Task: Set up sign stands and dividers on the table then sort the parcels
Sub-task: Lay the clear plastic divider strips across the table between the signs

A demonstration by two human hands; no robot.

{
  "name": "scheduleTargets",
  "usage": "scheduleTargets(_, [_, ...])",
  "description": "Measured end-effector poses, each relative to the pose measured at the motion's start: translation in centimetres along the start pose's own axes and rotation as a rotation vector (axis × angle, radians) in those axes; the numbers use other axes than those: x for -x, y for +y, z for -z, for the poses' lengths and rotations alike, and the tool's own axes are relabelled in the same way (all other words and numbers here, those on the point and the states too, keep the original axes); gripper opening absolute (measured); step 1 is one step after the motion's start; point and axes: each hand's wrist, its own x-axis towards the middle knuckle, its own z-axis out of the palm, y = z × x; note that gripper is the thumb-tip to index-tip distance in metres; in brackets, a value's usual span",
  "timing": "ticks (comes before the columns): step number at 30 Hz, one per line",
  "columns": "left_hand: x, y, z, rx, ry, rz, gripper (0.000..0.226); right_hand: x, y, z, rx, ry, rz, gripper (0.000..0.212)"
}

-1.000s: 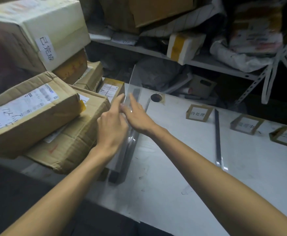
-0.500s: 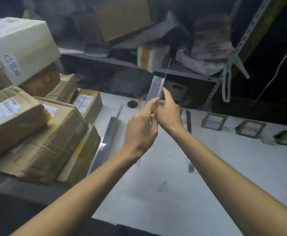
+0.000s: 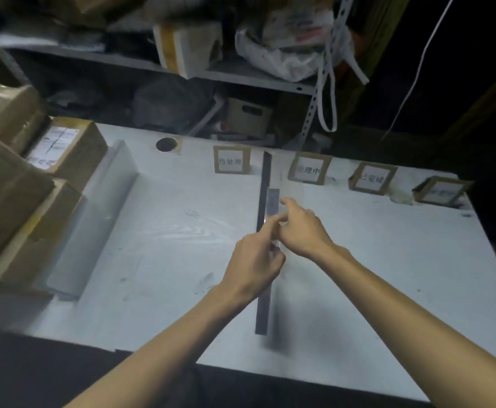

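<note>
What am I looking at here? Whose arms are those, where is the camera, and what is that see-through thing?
There is no machine here: those are a person's two bare arms. The camera sits on the person's head and looks down, so you see what they see. The left hand and the right hand together hold a clear divider, just above a dark strip lying on the white table. Along the back of the table stand four small sign stands with writing on them. On the left are stacked cardboard parcels, with a second clear divider beside them. Behind is a cluttered shelf.
</note>
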Motion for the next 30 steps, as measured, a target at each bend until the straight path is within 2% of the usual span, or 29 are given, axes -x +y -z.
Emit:
scheduleTargets(2, [0.1, -0.4, -1.0, -0.020, 0.002, 0.017, 0.062, -0.3, 1.0, -0.2, 0.173, 0.032, 0.051, 0.058])
scheduleTargets(4, [0.3, -0.7, -1.6, -0.052, -0.015, 0.021, 0.062, -0.7, 2.0, -0.6, 0.242, 0.029, 0.054, 0.060])
scheduleTargets(10, [-0.3, -0.6, -2.4, -0.181, -0.022, 0.000, 0.059, -1.7, 3.3, -1.5, -0.049, -0.077, -0.044, 0.054])
scheduleTargets(14, [-0.6, -0.8, -2.3, -0.233, -0.029, -0.001, 0.060, -2.7, 3.0, -1.8, 0.055, 0.039, -0.049, 0.052])
scheduleTargets(18, [-0.9, -1.3, -2.0, -0.230, -0.042, 0.040, 0.062, -3.0, 3.1, -1.6, -0.127, -0.091, -0.086, 0.050])
scheduleTargets(21, [-0.9, -2.0, -1.9, -0.179, -0.044, 0.057, 0.062, -3.4, 2.8, -2.0, -0.010, -0.046, -0.078, 0.055])
scheduleTargets(24, [-1.0, -2.2, -1.8, -0.134, -0.039, 0.069, 0.073, -4.1, 3.1, -1.9, -0.014, -0.036, -0.164, 0.074])
scheduleTargets(28, [-1.1, -2.8, -2.1, -0.118, -0.027, 0.113, 0.072, -5.3, 5.4, -2.3, -0.210, 0.242, -0.329, 0.065])
scheduleTargets(30, [-1.3, -2.8, -2.4, -0.123, -0.034, 0.110, 0.070, -6.0, 6.8, -2.6, -0.237, 0.163, -0.470, 0.073])
